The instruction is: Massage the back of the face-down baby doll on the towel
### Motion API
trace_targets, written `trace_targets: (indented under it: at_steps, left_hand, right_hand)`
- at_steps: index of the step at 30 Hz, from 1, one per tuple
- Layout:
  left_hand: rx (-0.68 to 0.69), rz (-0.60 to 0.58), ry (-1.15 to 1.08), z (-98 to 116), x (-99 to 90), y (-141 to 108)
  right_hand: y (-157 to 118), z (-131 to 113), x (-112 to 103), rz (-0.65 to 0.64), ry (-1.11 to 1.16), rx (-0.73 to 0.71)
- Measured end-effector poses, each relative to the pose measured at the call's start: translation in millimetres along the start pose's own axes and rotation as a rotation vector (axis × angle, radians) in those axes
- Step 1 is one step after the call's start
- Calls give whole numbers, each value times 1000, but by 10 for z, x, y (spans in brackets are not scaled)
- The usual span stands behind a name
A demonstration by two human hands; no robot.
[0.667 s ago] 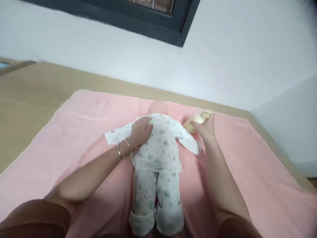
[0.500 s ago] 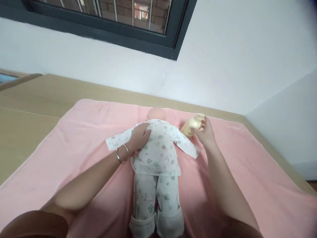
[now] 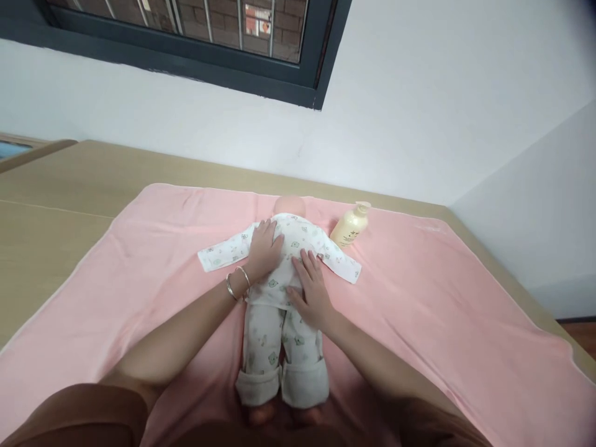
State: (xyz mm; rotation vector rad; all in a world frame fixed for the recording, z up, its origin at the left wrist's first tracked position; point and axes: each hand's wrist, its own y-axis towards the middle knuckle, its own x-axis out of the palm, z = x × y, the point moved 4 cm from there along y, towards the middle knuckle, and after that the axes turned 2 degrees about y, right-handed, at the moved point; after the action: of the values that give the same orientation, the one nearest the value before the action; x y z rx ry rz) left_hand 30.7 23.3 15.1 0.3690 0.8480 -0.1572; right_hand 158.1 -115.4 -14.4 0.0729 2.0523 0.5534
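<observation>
A baby doll (image 3: 274,292) in a white patterned top and trousers lies stretched out on a pink blanket (image 3: 410,298), its head at the far end and its face not visible. My left hand (image 3: 264,251), with bangles at the wrist, rests flat on the left side of the doll's upper back. Lower down, on the right side of its back, lies my right hand (image 3: 311,292) with the fingers spread. Past the doll's right shoulder stands a pale yellow pump bottle (image 3: 351,225), touched by neither hand.
The blanket covers part of a wooden surface (image 3: 60,186). Behind it rises a white wall (image 3: 382,112) with a dark-framed, barred window (image 3: 186,49). A reddish-brown patch of floor shows at the far right.
My right hand has let go of the bottle and moved left and nearer onto the doll's back. The bottle now stands by itself. My left hand remains on the doll.
</observation>
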Motion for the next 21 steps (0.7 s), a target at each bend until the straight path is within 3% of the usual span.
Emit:
trace_targets:
  at_steps: [6, 12, 15, 21]
  left_hand:
    - [48, 27, 70, 22, -38, 113]
    - [92, 113, 63, 34, -20, 63]
    - [78, 121, 22, -27, 28, 73]
    - [41, 184, -43, -118, 108, 105]
  right_hand:
    - [107, -74, -84, -37, -37, 69]
    - [126, -375, -155, -111, -82, -72]
    - [411, -303, -167, -178, -23, -13]
    - [1255, 159, -157, -187, -99, 242]
